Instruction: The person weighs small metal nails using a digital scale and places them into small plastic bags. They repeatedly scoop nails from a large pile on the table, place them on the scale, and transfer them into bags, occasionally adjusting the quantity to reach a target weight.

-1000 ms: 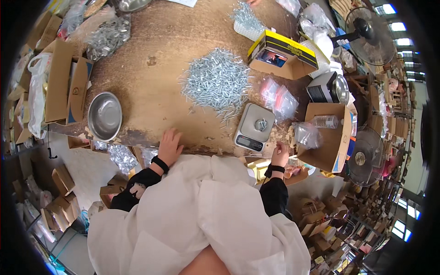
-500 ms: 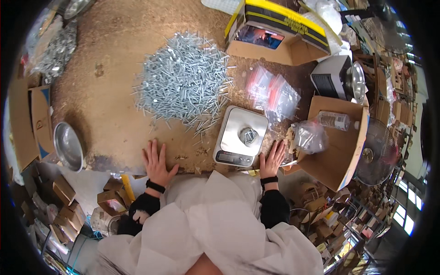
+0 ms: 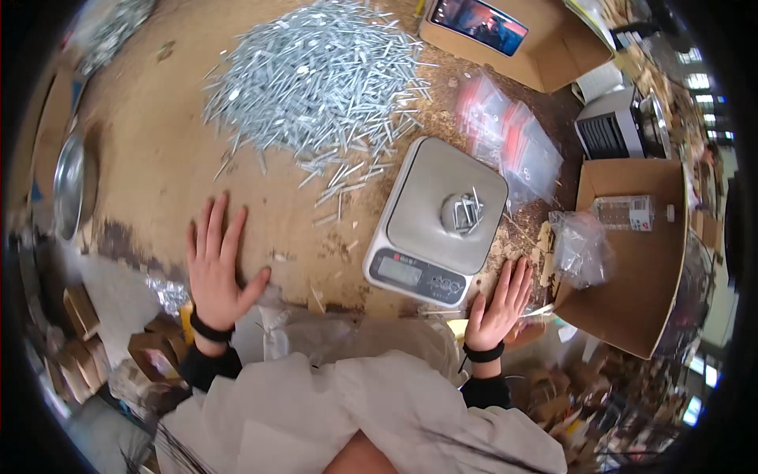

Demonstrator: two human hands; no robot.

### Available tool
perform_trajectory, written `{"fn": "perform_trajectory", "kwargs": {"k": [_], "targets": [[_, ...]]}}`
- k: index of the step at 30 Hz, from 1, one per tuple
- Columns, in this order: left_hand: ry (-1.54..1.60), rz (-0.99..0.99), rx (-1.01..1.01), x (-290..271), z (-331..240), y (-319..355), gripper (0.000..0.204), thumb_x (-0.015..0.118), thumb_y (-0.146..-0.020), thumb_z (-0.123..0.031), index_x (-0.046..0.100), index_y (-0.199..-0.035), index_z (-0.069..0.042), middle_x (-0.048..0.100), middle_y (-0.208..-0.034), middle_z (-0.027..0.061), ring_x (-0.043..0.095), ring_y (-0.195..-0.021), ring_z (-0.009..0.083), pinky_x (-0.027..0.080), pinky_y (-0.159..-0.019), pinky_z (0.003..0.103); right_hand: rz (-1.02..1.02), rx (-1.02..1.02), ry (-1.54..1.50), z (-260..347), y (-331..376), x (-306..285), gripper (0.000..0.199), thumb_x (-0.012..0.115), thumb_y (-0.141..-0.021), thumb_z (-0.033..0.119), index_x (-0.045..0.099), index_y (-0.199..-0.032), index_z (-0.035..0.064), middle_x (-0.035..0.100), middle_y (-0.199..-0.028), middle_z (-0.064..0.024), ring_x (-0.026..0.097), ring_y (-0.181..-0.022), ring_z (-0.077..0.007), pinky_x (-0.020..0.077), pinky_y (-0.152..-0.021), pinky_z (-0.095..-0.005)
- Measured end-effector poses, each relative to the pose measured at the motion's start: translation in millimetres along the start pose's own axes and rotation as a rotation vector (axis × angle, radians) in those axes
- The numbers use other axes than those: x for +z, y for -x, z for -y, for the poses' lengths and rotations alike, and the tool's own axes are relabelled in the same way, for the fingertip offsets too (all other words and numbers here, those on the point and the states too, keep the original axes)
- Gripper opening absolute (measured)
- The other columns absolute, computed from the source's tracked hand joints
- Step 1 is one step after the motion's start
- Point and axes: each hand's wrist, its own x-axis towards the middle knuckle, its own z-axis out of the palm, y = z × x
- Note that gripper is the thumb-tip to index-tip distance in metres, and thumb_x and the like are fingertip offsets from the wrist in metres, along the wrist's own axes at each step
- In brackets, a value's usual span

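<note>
Between our hands, nearer the right one, sits a grey digital scale (image 3: 439, 219) with a flat, rounded-square platform and a few bright metal screws (image 3: 466, 213) lying on it. Our left hand (image 3: 216, 267) lies flat and empty on the worn brown tabletop (image 3: 150, 158), fingers spread, well left of the scale. Our right hand (image 3: 499, 306) rests open, palm down, at the near table edge just beside the scale's right corner, grasping nothing. Farther off spreads a big loose heap of silvery screws (image 3: 316, 75). To the right lie clear plastic bags (image 3: 509, 138) and an open cardboard box (image 3: 632, 253).
</note>
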Motion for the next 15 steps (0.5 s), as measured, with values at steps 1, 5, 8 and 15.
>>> {"fn": "perform_trajectory", "kwargs": {"k": [1, 5, 8, 15], "targets": [[-0.006, -0.022, 0.005, -1.8, -1.4, 0.7, 0.080, 0.059, -0.080, -0.047, 0.039, -0.146, -0.006, 0.030, -0.155, 0.0189, 0.025, -0.144, 0.0378, 0.014, -0.116, 0.054, -0.008, -0.028, 0.008, -0.7, 3.6, 2.4, 0.070, 0.042, -0.089, 0.038, 0.035, -0.148, 0.0017, 0.026, -0.156, -0.0224, 0.020, -0.144, -0.0441, 0.0142, -0.115, -0.0557], [0.047, -0.201, -0.042, 3.4, -3.0, 28.4, 0.074, 0.061, -0.083, -0.046, 0.042, -0.145, -0.010, 0.034, -0.153, 0.0166, 0.029, -0.142, 0.0360, 0.012, -0.116, 0.055, -0.075, -0.138, -0.023, -7.7, 10.9, -1.1, 0.068, 0.045, -0.090, 0.039, 0.037, -0.148, 0.0048, 0.029, -0.156, -0.0201, 0.023, -0.144, -0.0433, 0.0161, -0.114, -0.0568], [-0.020, -0.385, -0.172, 27.2, -15.2, 60.3, 0.069, 0.063, -0.082, -0.040, 0.044, -0.141, -0.010, 0.035, -0.152, 0.0151, 0.029, -0.142, 0.0356, 0.007, -0.114, 0.060, -0.155, -0.181, -0.034, -15.4, 18.7, 3.5, 0.067, 0.049, -0.089, 0.038, 0.039, -0.147, 0.0055, 0.030, -0.155, -0.0191, 0.025, -0.143, -0.0422, 0.0175, -0.114, -0.0570], [0.097, -0.583, -0.715, 199.9, -22.3, 190.1, 0.065, 0.069, -0.079, -0.022, 0.045, -0.137, -0.007, 0.037, -0.147, 0.0218, 0.032, -0.139, 0.0392, 0.016, -0.114, 0.056, -0.260, -0.313, -0.126, -30.8, 25.5, 11.8, 0.061, 0.049, -0.091, 0.039, 0.045, -0.141, 0.0050, 0.036, -0.151, -0.0195, 0.030, -0.140, -0.0408, 0.0212, -0.113, -0.0556]]}}
